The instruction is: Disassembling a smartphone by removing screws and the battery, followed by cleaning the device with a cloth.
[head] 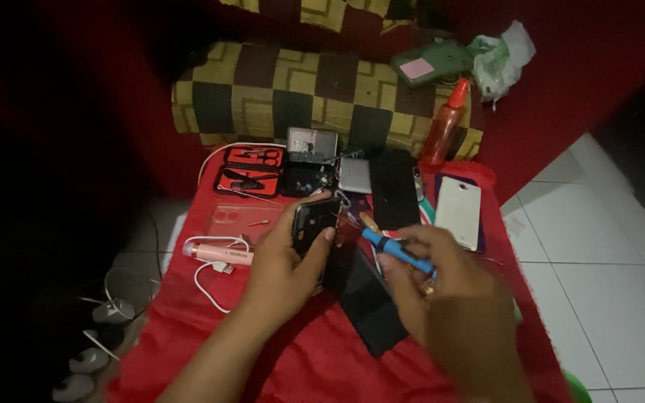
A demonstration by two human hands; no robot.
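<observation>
Left hand (pixel 287 261) grips a dark phone (pixel 313 224); right hand (pixel 442 298) pinches a blue screwdriver (pixel 397 251). Open tool case (pixel 251 170) and black panel (pixel 394 188) lie beyond, unobstructed.

- red cloth (pixel 300 358) over the table looks soft and matt, kinda wrinkly
- small black phone (pixel 313 224) in the left hand (pixel 281 272) is glossy plastic, catches a bit of light
- blue screwdriver (pixel 397 252) in the right hand (pixel 442 295) has a smooth plastic handle
- dark slab (pixel 371 302) under the hands looks like shiny glass, pretty sleek
- white back cover (pixel 457 210) is flat matt plastic
- orange spray bottle (pixel 443 127) is see-through plastic
- checkered cushion (pixel 300 93) is woven fabric, a bit rough
- floor tiles (pixel 614 283) are smooth glazed ceramic
- pink gadget (pixel 218 254) has satin plastic, with a rubbery white cable (pixel 207 287)
</observation>
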